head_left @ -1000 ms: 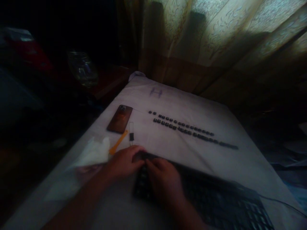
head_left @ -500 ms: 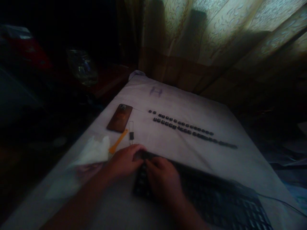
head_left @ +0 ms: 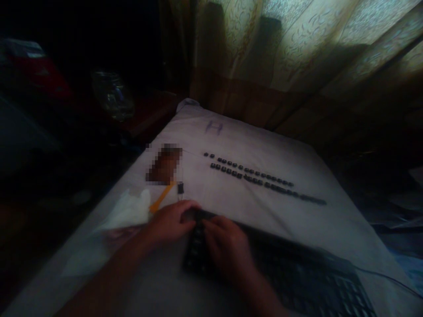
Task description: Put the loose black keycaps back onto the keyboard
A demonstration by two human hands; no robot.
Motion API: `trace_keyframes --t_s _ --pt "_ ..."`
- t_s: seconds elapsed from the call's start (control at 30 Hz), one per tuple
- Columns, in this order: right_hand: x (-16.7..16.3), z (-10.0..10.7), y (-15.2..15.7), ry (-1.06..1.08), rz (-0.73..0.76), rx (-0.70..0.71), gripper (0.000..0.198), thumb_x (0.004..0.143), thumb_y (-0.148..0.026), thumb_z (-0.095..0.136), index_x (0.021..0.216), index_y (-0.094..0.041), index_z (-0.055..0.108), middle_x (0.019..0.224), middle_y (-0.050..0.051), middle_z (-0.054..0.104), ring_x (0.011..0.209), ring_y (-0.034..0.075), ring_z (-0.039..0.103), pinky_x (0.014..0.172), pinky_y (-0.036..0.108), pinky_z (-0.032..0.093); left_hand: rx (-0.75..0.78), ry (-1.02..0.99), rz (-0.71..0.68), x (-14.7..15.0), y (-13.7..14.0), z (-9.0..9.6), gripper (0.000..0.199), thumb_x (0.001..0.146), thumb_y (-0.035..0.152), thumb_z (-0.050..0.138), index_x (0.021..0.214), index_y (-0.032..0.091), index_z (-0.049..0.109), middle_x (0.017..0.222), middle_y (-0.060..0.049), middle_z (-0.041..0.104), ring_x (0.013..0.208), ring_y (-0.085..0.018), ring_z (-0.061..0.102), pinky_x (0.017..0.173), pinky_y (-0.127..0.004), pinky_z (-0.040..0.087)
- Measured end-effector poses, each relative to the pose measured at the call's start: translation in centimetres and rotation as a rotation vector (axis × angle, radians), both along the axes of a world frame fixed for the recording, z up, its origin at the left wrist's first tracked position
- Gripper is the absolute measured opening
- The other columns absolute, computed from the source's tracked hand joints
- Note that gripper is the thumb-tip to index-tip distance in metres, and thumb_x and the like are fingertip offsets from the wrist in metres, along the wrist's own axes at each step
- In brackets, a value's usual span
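A black keyboard (head_left: pixel 297 273) lies at an angle across the near part of the cloth-covered surface. My left hand (head_left: pixel 175 222) grips its far left corner, fingers over the back edge and thumb by the end keys. Over the keys beside that thumb, my right hand (head_left: pixel 228 242) has its fingers drawn together at the top left of the keyboard; whatever may be between the fingertips is too dark to make out. Beyond the keyboard, loose black keycaps lie in two rows, a farther row (head_left: pixel 246 169) and a nearer row (head_left: pixel 261 182).
Left of the keycaps lie a brown phone (head_left: pixel 164 165), partly pixelated, an orange flat tool (head_left: pixel 161 197) and a wire tool with a black middle (head_left: pixel 180 188). Crumpled white plastic (head_left: pixel 128 207) is beside my left forearm. A cable (head_left: pixel 386 276) trails off right. Patterned curtains (head_left: pixel 297 57) hang behind.
My right hand's fingertips have shifted very slightly right, away from my left thumb. The left hand keeps its hold, and the keyboard and keycaps stay in place.
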State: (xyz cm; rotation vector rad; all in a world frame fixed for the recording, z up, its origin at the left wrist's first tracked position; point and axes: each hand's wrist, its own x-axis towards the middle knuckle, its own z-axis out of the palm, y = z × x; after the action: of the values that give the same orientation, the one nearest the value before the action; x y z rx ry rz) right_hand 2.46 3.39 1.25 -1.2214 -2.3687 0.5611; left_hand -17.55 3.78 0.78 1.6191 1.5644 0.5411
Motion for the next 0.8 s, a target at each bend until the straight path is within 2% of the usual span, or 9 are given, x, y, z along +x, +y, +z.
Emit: trace_keyframes --t_s 0.13,0.27,0.43,0.5,0.63,0.7,0.8 --pt "0.1 -0.1 0.1 0.013 -0.010 -0.025 0.028 0.092 -0.020 0.048 0.105 -0.020 0.072 0.093 0.008 0.068 0.080 0.020 0.064 0.073 0.032 0.052 -0.009 -0.008 0.005 -0.2 0.0 -0.5 0.044 0.075 0.029 0.059 0.118 0.029 0.063 0.099 0.001 0.070 0.073 -0.018 0.062 0.069 -0.029 0.048" --pt "0.1 0.3 0.1 -0.005 0.000 -0.060 0.027 0.092 -0.019 0.048 0.103 -0.021 0.073 0.092 0.007 0.069 0.081 0.020 0.064 0.074 0.031 0.052 0.020 -0.034 0.003 -0.3 0.1 -0.9 0.039 0.077 0.028 0.058 0.116 0.030 0.065 0.114 0.001 0.069 0.089 -0.020 0.065 0.081 -0.030 0.049" --pt "0.4 1.0 1.0 0.053 0.019 -0.128 0.025 0.091 -0.017 0.052 0.101 -0.022 0.073 0.091 0.005 0.068 0.079 0.016 0.066 0.073 0.026 0.052 0.065 -0.050 0.007 -0.2 0.2 -1.2 0.030 0.083 0.030 0.053 0.110 0.028 0.067 0.112 0.000 0.071 0.100 -0.021 0.064 0.090 -0.032 0.048" --pt "0.6 1.2 2.0 0.070 0.016 -0.098 0.024 0.091 -0.016 0.052 0.099 -0.022 0.074 0.090 0.005 0.069 0.079 0.016 0.066 0.073 0.027 0.053 0.099 -0.035 0.024 -0.1 0.3 -1.3 0.026 0.086 0.031 0.051 0.106 0.027 0.067 0.108 -0.001 0.072 0.100 -0.021 0.065 0.091 -0.033 0.048" --pt "0.8 1.2 4.9 0.055 -0.046 0.050 0.023 0.089 -0.016 0.054 0.097 -0.021 0.075 0.087 0.005 0.069 0.079 0.018 0.066 0.073 0.029 0.053 0.131 0.046 0.070 0.2 0.5 -1.3 0.024 0.088 0.031 0.048 0.100 0.025 0.068 0.102 -0.002 0.073 0.095 -0.022 0.066 0.088 -0.034 0.048" --pt "0.8 1.1 6.5 -0.014 -0.090 0.105 0.022 0.088 -0.017 0.055 0.097 -0.021 0.075 0.088 0.006 0.070 0.080 0.019 0.066 0.072 0.029 0.052 0.140 0.078 0.069 0.3 0.6 -1.3 0.024 0.088 0.030 0.047 0.099 0.024 0.068 0.100 -0.003 0.073 0.094 -0.022 0.067 0.087 -0.035 0.049" --pt "0.6 0.6 8.4 -0.171 -0.108 0.116 0.021 0.088 -0.017 0.056 0.089 -0.021 0.076 0.086 0.006 0.071 0.078 0.018 0.067 0.069 0.028 0.049 0.159 0.109 0.061 0.3 0.5 -1.3 0.025 0.089 0.028 0.045 0.096 0.024 0.068 0.097 -0.002 0.074 0.092 -0.021 0.068 0.084 -0.034 0.050"
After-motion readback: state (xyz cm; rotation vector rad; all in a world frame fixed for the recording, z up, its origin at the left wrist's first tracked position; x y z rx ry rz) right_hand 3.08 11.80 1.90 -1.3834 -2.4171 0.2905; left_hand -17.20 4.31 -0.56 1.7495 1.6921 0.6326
